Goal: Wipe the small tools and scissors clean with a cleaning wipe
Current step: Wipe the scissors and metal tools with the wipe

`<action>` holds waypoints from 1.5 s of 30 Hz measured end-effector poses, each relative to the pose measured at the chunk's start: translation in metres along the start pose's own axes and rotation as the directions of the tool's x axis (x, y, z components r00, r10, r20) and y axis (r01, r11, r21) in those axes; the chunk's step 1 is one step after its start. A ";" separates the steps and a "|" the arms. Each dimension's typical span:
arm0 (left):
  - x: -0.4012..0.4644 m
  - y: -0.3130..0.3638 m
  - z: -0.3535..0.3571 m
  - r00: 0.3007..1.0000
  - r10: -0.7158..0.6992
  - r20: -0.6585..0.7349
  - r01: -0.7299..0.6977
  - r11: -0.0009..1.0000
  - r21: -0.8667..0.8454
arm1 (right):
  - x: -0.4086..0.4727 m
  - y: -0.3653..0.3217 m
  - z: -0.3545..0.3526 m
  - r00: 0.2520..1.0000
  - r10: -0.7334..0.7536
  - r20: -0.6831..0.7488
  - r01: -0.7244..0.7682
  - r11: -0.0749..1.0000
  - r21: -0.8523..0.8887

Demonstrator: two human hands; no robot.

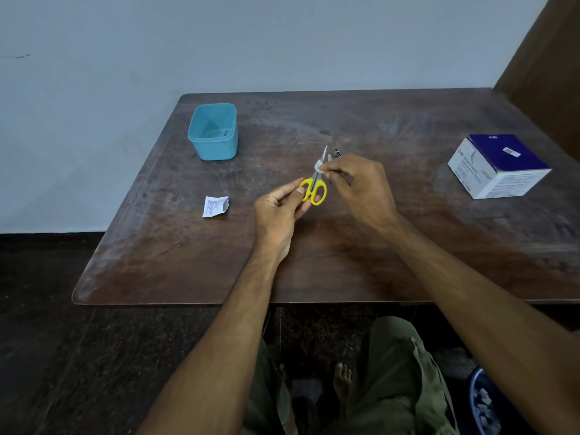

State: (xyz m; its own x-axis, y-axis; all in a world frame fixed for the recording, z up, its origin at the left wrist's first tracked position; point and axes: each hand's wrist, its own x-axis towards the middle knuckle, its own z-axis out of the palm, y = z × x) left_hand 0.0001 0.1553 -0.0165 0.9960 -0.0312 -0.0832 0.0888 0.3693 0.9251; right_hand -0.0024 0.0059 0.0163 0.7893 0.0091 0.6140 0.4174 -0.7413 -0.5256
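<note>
One pair of scissors [314, 187] gripped by left hand [280, 211]; right hand [361, 183] pinches one wipe [318, 165] on blade; one tub [213, 131], one box [499, 166], one torn wrapper [215, 206]

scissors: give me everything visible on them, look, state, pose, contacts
The scissors are small, with yellow plastic-looking loop handles and grey metal blades that look closed or nearly so. They are held above the wooden table, blades pointing away from the person, towards the wall. The left hand grips the handles, thumb against one loop. The right hand pinches a white wipe against the blades about midway. The tips stick out beyond the wipe.
</note>
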 end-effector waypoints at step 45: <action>0.001 -0.011 0.005 0.992 0.103 -0.071 -0.101 0.994 0.036 | -0.023 -0.022 0.008 0.930 -0.253 0.267 0.368 0.621 -0.692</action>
State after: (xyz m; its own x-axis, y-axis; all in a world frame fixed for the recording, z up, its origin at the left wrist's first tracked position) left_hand 0.0003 0.1470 -0.0250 0.9972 0.0735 -0.0134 -0.0122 0.3373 0.9413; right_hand -0.0262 0.0277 0.0087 0.7484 0.3758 0.5465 0.2386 -0.9214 0.3069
